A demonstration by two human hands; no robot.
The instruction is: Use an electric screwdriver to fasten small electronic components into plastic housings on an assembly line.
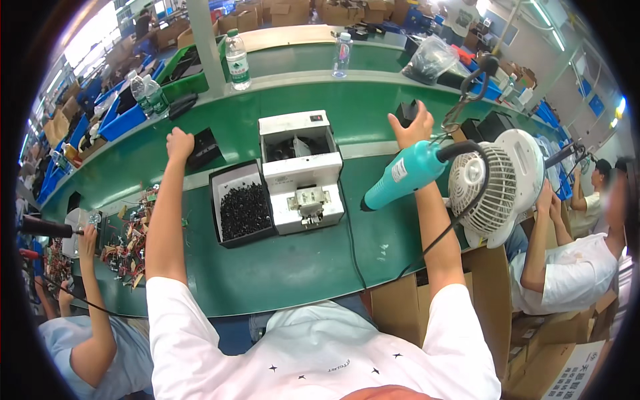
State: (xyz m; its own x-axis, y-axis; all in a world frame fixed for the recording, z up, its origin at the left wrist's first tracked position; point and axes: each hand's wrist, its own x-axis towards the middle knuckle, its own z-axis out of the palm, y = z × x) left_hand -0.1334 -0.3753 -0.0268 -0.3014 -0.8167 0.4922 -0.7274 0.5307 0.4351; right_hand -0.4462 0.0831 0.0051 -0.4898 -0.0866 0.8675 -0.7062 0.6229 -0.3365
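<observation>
My left hand (179, 145) is closed, its fingers curled, at the left edge of a flat black box-like piece (205, 148) on the green bench; whatever lies inside the fingers is hidden. On the right, my right hand (417, 127) grips a small black plastic block (405, 113), thumb and fingers around its sides. Between my arms stands a white bench machine (300, 175) with a dark hopper and a metal head at its front. Beside it sits a black tray (243, 239) holding many tiny black parts. A teal electric screwdriver (407, 175) hangs in front of my right forearm.
A white fan (490, 187) stands right of my forearm, with a black cord near it. Wire bundles (130, 243) lie at the left. Bottles (238, 61) stand along the raised ledge. Co-workers sit on both sides; cardboard boxes (480, 293) are below the bench at right.
</observation>
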